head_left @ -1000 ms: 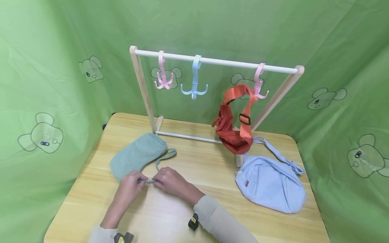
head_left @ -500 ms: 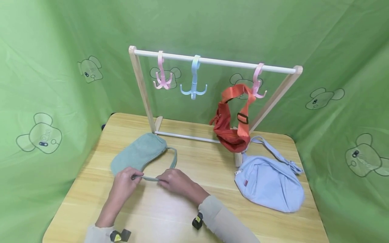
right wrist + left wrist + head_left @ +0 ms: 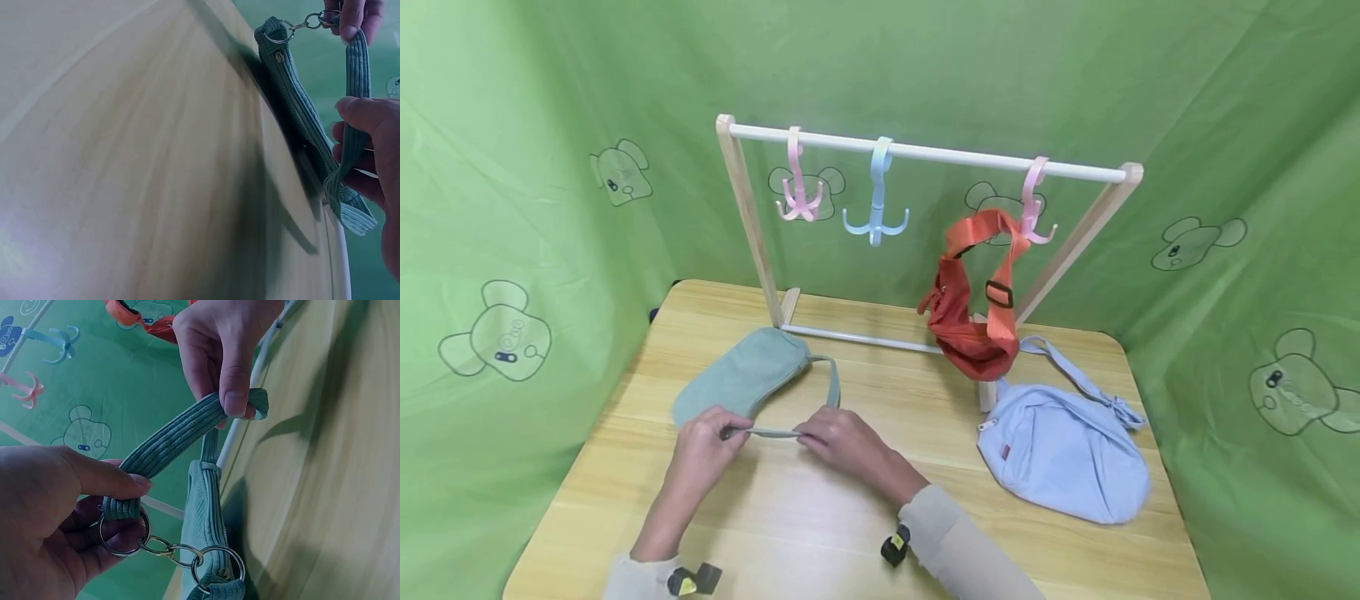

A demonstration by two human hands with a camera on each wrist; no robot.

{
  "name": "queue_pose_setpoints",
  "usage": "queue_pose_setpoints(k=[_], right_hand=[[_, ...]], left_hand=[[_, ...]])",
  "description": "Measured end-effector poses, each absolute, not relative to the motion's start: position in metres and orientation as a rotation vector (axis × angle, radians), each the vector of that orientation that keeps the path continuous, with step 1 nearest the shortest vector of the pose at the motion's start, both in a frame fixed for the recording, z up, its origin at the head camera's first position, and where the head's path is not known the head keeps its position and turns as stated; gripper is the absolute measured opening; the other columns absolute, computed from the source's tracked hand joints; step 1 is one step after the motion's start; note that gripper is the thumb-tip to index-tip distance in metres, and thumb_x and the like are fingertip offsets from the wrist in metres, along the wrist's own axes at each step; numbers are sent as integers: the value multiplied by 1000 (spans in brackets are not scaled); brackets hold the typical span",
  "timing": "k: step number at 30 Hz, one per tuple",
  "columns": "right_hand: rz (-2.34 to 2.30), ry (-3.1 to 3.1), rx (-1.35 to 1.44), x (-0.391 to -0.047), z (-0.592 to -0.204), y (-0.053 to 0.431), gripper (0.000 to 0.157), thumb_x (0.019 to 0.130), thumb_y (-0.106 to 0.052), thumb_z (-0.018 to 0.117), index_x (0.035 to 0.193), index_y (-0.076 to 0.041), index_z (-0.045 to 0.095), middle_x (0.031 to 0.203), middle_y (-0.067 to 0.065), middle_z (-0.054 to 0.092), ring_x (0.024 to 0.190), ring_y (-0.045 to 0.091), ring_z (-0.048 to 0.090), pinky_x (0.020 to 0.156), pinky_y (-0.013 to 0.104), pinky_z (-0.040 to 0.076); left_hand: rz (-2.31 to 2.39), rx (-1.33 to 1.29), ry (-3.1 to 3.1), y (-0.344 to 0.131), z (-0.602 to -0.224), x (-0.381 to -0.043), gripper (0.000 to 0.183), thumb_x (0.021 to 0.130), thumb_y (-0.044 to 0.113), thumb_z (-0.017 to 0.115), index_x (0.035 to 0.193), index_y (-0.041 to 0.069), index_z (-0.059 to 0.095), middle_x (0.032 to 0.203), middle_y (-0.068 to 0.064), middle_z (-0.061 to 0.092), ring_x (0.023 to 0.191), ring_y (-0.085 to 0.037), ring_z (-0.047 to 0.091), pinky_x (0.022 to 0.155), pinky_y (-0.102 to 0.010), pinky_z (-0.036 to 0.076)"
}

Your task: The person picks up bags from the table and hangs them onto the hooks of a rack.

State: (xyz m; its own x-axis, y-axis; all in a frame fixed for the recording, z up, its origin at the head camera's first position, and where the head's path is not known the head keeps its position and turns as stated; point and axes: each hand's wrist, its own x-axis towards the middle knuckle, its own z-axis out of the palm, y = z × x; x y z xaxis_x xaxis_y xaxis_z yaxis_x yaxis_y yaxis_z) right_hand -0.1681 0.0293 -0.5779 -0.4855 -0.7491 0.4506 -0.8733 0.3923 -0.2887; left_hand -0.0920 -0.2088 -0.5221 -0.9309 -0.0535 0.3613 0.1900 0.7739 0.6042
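Note:
A green corduroy handbag (image 3: 741,375) lies on the left side of the table. Its strap (image 3: 178,440) is stretched between my two hands. My left hand (image 3: 703,442) pinches the strap's end, close to a metal ring (image 3: 125,534); a short chain (image 3: 169,549) links that ring to the bag. Farther along, my right hand (image 3: 842,437) pinches the strap between thumb and fingers. Beyond the right hand the strap (image 3: 833,383) loops back to the bag's far end.
A rack (image 3: 925,152) with a white bar carries two pink hooks (image 3: 800,196) and a blue hook (image 3: 876,204). A red bag (image 3: 962,333) hangs from the right pink hook (image 3: 1032,208). A light blue bag (image 3: 1067,454) lies on the table's right side (image 3: 1105,558).
My hands have moved slightly apart, the left to the left and the right to the right along the strap. A longer stretch of strap now shows between them, drawn straighter.

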Motion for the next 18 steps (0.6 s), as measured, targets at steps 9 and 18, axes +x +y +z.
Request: queue_pose_setpoints(k=[9,18], right_hand=[[640,-2186,1409,-177,-564,39,11,92,-25,80,97,-15,81,89,-6,77,84,7,70,78,14,58],[632,-2095,1388,-182,-544,49,16,89,-28,82,88,-14,77,83,-6,71,79,7,66,75,15,58]], left_hand=[[-969,-117,-2583,-208,-512,-91,19,73,-10,85,83,6,80,78,-3,73,72,-17,69,64,-24,60],[-1023,-162,-2535,-205,-500,-91,17,74,-7,86,85,5,80,79,-4,73,71,-14,66,61,-17,57]])
